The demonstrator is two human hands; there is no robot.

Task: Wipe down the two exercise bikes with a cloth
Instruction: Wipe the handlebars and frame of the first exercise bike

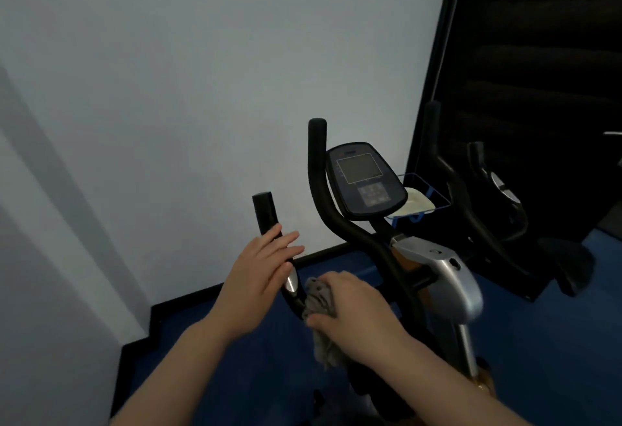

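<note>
The right hand [353,311] grips a gray cloth [319,297] on the bike [447,277] handlebar [269,220]. The left hand [259,277] rests there, fingers straight, maybe touching.

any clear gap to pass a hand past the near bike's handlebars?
Open air left of the left handlebar, toward the wall. Narrow gap between that bar and the curved upright bar. Lower down it is crowded: left hand, right hand with cloth.
</note>
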